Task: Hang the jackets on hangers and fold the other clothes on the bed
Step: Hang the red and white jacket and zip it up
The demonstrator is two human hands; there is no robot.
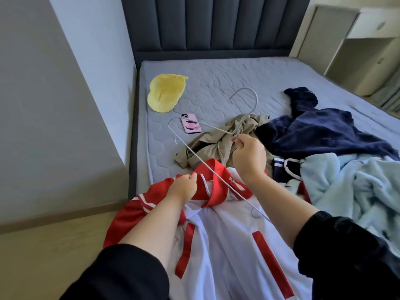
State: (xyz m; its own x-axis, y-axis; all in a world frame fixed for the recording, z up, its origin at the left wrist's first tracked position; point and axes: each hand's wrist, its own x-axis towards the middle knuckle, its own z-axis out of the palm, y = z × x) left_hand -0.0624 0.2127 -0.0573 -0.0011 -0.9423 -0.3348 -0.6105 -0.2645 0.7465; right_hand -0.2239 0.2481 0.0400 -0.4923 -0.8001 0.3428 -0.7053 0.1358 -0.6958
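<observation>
A red and white zip jacket hangs in front of me over the bed's near corner. My left hand grips its red collar beside the zip. My right hand pinches the neck of a grey wire hanger, held tilted above the collar with its hook pointing away. Behind lie a crumpled khaki garment, a dark navy fleece and a light blue fleece on the grey mattress.
A yellow cap and a pink phone lie on the mattress's left side. A dark padded headboard stands at the back. A grey wall lies left, pale wooden shelving right, wood floor below left.
</observation>
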